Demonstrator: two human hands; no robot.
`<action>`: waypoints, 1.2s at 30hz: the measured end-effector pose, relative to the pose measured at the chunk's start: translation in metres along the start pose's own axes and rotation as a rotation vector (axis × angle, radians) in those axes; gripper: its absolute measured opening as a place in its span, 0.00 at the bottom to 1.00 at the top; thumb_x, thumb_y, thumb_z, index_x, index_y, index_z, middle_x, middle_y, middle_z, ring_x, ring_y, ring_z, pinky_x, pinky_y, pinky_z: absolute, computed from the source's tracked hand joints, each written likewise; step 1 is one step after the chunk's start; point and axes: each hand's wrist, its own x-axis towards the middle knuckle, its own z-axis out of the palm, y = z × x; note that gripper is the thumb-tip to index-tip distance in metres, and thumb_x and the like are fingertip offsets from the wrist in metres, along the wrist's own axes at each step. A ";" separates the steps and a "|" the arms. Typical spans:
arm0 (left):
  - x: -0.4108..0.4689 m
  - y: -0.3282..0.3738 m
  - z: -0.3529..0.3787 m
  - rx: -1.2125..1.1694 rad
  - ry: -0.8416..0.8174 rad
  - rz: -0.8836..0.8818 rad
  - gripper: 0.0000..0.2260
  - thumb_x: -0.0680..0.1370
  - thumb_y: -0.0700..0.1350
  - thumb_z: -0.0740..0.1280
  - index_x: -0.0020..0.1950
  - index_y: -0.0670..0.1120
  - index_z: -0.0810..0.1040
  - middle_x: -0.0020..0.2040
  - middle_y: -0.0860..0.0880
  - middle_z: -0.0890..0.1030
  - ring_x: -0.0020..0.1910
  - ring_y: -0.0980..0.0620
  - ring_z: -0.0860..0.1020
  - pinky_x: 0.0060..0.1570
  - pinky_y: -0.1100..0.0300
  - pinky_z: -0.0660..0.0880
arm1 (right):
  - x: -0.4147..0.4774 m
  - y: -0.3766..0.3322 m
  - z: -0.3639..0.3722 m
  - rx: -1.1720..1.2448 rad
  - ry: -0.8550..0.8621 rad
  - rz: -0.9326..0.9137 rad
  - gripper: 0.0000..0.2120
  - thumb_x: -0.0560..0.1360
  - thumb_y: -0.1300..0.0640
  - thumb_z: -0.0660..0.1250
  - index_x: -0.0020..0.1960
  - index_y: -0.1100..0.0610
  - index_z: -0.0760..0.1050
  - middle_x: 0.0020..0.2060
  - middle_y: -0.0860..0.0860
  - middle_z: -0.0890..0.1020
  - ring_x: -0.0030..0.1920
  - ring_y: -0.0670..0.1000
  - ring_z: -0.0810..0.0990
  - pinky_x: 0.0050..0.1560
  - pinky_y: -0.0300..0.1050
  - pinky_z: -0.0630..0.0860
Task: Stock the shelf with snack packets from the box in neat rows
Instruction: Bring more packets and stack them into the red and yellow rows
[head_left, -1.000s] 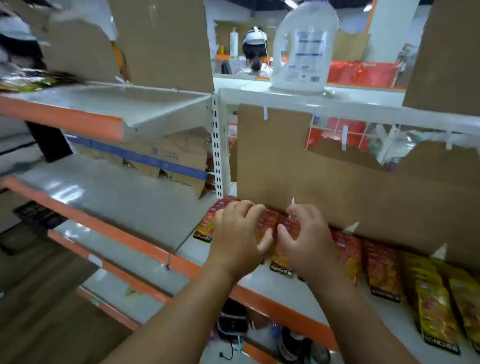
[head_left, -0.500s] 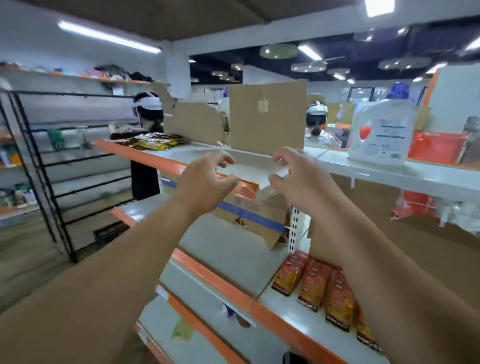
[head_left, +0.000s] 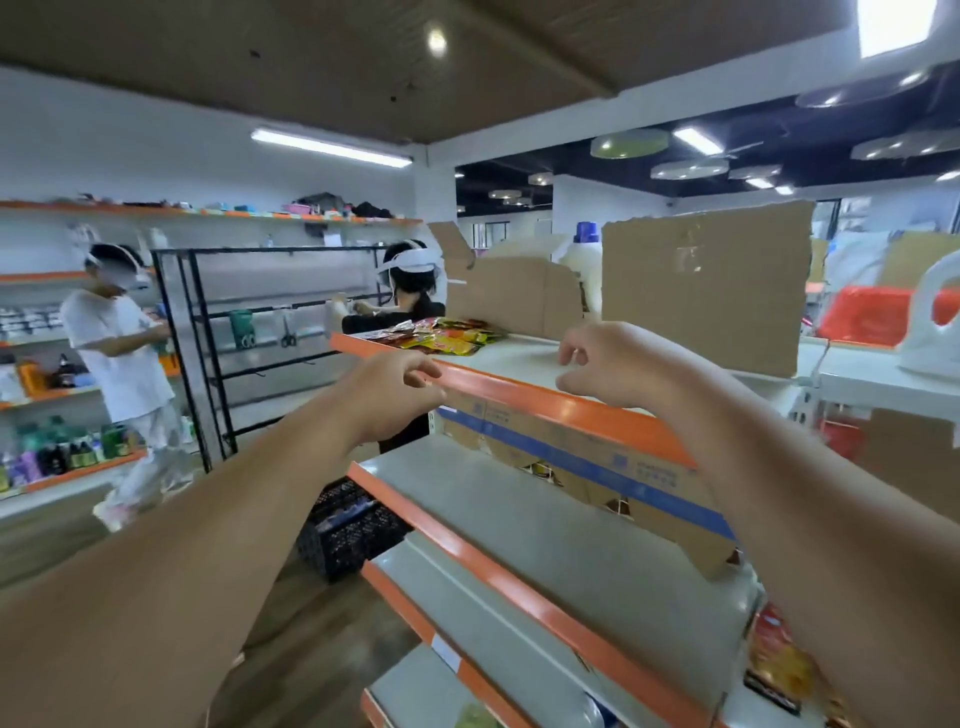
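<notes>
Left hand (head_left: 395, 400), right hand (head_left: 618, 366) risen to upper shelf (head_left: 545, 402), lower packets (head_left: 774, 660) half-hidden — blurred.

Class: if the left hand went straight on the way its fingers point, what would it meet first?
Probably the top shelf's orange front edge, right by the fingertips of the left hand; the pile of snack packets lies beyond, higher. Depth is unclear.

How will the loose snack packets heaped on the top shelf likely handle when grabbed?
The snack packets look thin and crinkled, so probably light and floppy. Their glossy foil suggests they may slide over each other. Lying in an overlapping heap, several might drag along together.
</notes>
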 end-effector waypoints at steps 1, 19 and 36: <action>0.008 -0.007 0.000 0.009 0.000 -0.002 0.08 0.79 0.53 0.71 0.56 0.62 0.78 0.56 0.55 0.81 0.54 0.55 0.79 0.56 0.53 0.76 | 0.011 -0.003 0.005 -0.012 -0.013 -0.005 0.11 0.76 0.49 0.69 0.58 0.46 0.75 0.53 0.48 0.77 0.51 0.52 0.78 0.50 0.48 0.77; 0.213 -0.109 0.004 0.230 0.034 -0.038 0.10 0.77 0.54 0.71 0.59 0.63 0.79 0.54 0.60 0.81 0.55 0.55 0.78 0.58 0.54 0.75 | 0.267 -0.027 0.069 -0.220 -0.267 -0.230 0.10 0.79 0.50 0.67 0.56 0.54 0.79 0.51 0.51 0.80 0.48 0.52 0.78 0.45 0.45 0.73; 0.405 -0.247 0.017 0.342 -0.039 0.259 0.09 0.80 0.48 0.69 0.57 0.58 0.84 0.54 0.56 0.79 0.50 0.53 0.74 0.39 0.58 0.68 | 0.422 -0.066 0.163 -0.298 -0.351 -0.032 0.24 0.68 0.42 0.78 0.55 0.54 0.76 0.48 0.52 0.81 0.43 0.52 0.77 0.37 0.45 0.70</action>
